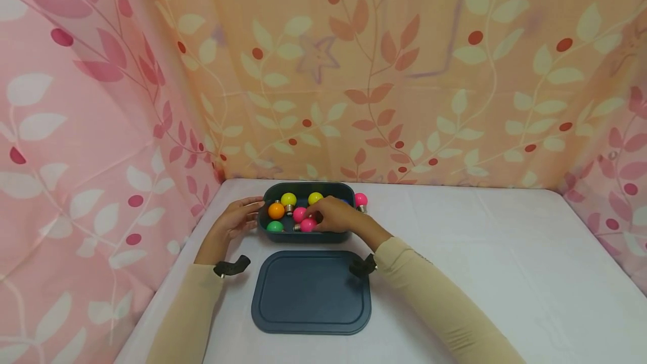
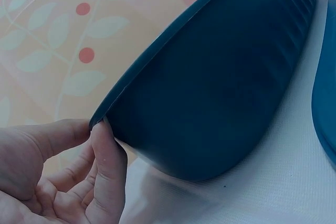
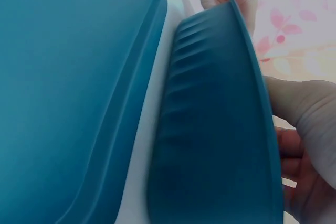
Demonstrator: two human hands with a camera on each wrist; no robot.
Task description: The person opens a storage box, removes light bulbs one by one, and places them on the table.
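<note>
A dark blue-green plastic bin [image 1: 303, 237] holds several small round light bulbs with metal screw bases. Among them are an orange bulb [image 1: 276, 210], a green bulb [image 1: 275, 226], a yellow bulb [image 1: 288, 199] and two pink bulbs close together, one being the front pink bulb [image 1: 308, 224]. My left hand [image 2: 68, 171] pinches the bin's left rim between thumb and finger. Over the bin's right side reaches my right hand [image 1: 333, 215], its bent fingers down at the pink bulbs. The bin wall [image 3: 220, 119] hides its fingertips in the right wrist view, so its grip is unclear.
In front of the bin a flat blue-grey lid [image 1: 310, 292] lies on the white tabletop [image 1: 480, 263]. Another pink bulb [image 1: 361, 200] sits just outside the bin's right end. Behind the table hangs a floral curtain [image 1: 374, 72].
</note>
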